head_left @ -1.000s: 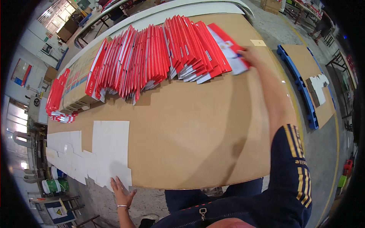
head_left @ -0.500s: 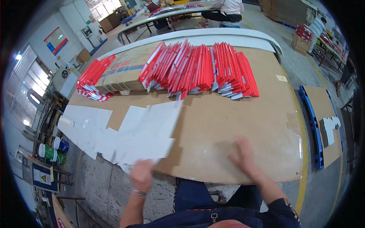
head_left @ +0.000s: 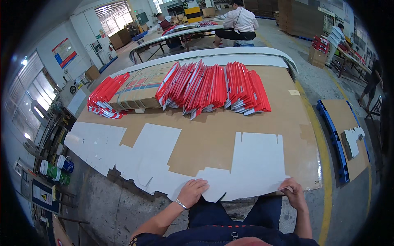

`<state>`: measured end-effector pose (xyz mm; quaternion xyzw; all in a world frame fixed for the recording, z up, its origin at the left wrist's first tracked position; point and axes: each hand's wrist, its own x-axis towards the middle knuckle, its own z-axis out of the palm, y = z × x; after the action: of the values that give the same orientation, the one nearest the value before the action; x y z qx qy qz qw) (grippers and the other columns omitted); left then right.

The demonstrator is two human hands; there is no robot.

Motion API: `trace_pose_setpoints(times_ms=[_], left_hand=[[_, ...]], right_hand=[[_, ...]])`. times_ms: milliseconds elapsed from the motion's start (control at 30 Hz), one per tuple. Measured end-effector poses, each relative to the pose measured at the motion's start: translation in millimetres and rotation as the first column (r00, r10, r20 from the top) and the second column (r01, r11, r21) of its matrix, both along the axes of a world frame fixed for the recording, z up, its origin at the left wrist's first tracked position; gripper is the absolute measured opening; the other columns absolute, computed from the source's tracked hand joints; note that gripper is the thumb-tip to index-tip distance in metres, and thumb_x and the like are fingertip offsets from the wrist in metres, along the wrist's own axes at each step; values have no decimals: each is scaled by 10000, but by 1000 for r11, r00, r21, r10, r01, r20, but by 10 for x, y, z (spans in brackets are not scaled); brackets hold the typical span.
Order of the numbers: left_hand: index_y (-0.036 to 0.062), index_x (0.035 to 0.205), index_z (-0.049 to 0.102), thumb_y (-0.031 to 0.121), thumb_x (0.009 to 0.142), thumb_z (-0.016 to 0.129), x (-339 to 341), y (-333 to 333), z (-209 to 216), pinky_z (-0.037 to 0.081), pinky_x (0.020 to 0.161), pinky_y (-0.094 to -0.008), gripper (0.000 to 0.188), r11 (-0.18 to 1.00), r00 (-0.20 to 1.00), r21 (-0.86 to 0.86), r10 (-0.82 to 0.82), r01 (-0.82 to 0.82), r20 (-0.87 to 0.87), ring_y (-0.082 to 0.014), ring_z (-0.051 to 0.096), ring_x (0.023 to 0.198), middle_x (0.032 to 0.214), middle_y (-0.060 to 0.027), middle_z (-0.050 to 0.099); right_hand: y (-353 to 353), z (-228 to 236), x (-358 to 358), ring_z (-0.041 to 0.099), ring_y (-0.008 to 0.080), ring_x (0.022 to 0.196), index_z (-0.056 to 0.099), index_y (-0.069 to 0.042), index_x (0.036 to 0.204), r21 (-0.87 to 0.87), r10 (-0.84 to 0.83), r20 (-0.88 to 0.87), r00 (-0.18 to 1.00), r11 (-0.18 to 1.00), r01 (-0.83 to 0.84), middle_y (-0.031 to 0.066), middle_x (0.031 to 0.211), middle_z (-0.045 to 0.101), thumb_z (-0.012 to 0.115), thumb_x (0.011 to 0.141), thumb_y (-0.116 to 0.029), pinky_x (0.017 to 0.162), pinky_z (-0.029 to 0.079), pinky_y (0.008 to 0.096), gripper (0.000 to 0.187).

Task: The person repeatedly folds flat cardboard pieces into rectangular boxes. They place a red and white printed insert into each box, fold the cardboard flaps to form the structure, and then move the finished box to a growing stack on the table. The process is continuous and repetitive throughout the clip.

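A flat, die-cut cardboard sheet (head_left: pixel 257 158), white side up and notched along its edges, lies along the near side of the table. My left hand (head_left: pixel 193 192) is closed over its near edge, knuckles up; the thumb is hidden. At the sheet's near right corner, my right hand (head_left: pixel 293 192) pinches the edge between thumb and fingers. More white cut cardboard (head_left: pixel 96 139) spreads to the left; I cannot tell where one sheet ends and another begins.
Along the table's (head_left: pixel 303 151) far side stand a row of red-and-white folded cartons (head_left: pixel 213 88) and a strapped brown cardboard bundle (head_left: pixel 139 88). A blue pallet (head_left: pixel 333 141) lies on the floor at right. Buckets (head_left: pixel 53 171) stand at left. A seated person (head_left: pixel 240 22) is beyond.
The white sheet has come down from a raised, tilted position and now lies flat further right. My left hand has moved right with it. My right hand has moved right and taken its corner.
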<state>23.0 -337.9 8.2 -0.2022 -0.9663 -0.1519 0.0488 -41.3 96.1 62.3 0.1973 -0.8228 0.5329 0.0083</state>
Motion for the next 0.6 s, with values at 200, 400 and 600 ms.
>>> trace_pose_setpoints(times_ms=[200,400,600], left_hand=[[113,963,729,171,801,702,-285,375,-179,415,956,-389,174,871,953,433,115,-231,279,-263,563,1132,1165,-54,650],[106,1073,697,91,843,649,-335,831,-319,301,1113,-481,236,910,995,406,-50,83,-90,-305,519,1243,1255,-100,623],[104,1229,614,178,890,608,-550,1350,-464,106,1165,-585,347,841,997,538,29,-63,71,-340,379,1380,1365,-119,550]], right_hand=[[172,-287,428,567,275,951,631,-85,897,189,-316,-268,910,909,371,76,907,632,679,636,93,872,438,380,319],[129,-451,457,574,294,930,614,-92,1068,214,-491,-239,838,815,539,91,979,638,777,605,-73,872,413,403,491],[85,-755,113,592,317,799,526,-44,1262,403,-613,-141,778,682,610,132,886,616,804,739,-286,752,470,414,640]])
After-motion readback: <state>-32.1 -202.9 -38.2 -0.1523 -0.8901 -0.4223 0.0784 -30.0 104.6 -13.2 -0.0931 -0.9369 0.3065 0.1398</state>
